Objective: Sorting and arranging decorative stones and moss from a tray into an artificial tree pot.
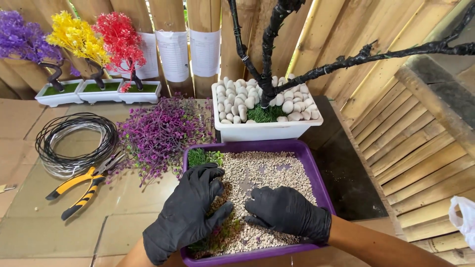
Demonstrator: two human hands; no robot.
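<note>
Flattened brown cardboard [59,207] is covering the tabletop, and a wall of upright bamboo poles [208,20] is standing at the far side, with slatted bamboo running down the right. Three white paper sheets [173,54] are hanging on the poles.

At the near centre a purple tray [316,178] is sitting on the tabletop, holding pale gravel [267,168] with a patch of green moss [200,157] in its far left corner. Both hands are resting inside it in black gloves. The left hand [190,210] is lying palm down on the gravel, fingers loosely spread and gripping nothing that shows. The right hand [287,210] is lying just beside it, fingers curled down onto the gravel; whether they are pinching anything, I cannot tell.

Just beyond the tray, a white rectangular planter [262,129] is holding white pebbles [242,96], green moss and a bare black-wrapped tree [269,49].

At the far left, three small white pots are carrying a purple tree [22,37], a yellow tree [74,34] and a red tree [121,39]. Nearer are lying a coil of wire [74,143], one pair of yellow-and-black pliers [79,190] and a heap of purple foliage [163,131].
</note>
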